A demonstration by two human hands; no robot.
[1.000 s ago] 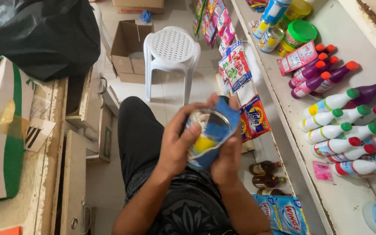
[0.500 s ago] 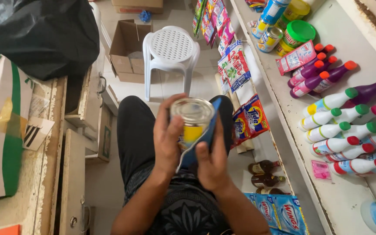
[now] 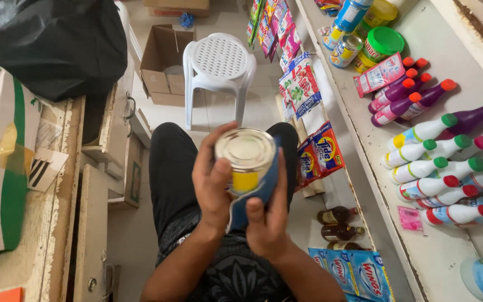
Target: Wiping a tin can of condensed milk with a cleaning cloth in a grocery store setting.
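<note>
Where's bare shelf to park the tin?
Both hands, left hand and right hand, hold the tin. Bare shelf shows right of the green-lidded jar and beyond the purple bottles. The white bottles are crowded.

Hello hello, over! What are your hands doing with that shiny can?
Left hand wrapped round the tin can, lid up. Right hand presses a blue cloth against its side. Nothing between hands and can; white stool stands clear ahead.

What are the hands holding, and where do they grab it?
A round metal tin can with a yellow label. The left hand grips its side; the right hand presses a blue cloth around its other side.
</note>
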